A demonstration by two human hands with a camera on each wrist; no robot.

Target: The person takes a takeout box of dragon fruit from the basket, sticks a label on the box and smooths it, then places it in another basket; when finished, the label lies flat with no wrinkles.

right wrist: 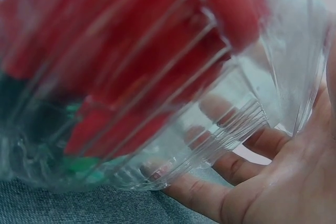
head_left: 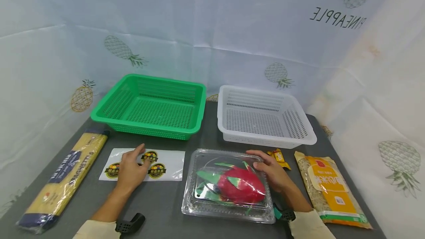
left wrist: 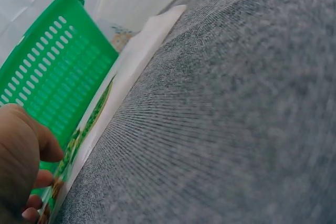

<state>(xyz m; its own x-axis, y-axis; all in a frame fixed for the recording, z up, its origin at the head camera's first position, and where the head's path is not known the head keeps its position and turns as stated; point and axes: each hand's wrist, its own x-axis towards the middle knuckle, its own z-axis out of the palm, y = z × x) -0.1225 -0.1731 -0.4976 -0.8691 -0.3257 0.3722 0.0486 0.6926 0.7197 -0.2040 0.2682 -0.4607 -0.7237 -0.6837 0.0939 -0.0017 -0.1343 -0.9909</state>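
Note:
A clear plastic clamshell box (head_left: 199,204) with a red-and-green dragon fruit (head_left: 242,185) inside lies at the front middle of the table. My right hand (head_left: 273,170) holds its right side; in the right wrist view the fingers (right wrist: 202,195) reach under the ribbed edge. To the left, my left hand (head_left: 131,167) rests over a white sheet of round black-and-yellow stickers (head_left: 174,158), thumb and forefinger apart beside one sticker. The left wrist view shows its loosely bent fingers (left wrist: 50,145) at the sheet; nothing is seen pinched there.
Behind stand a green basket (head_left: 149,132) and a white basket (head_left: 255,137). A pack of spaghetti (head_left: 66,180) lies along the left edge. Rightward are a small yellow wrapped packet (head_left: 279,158) and an orange-labelled food bag (head_left: 332,191). A printed curtain (head_left: 206,21) hangs behind the table.

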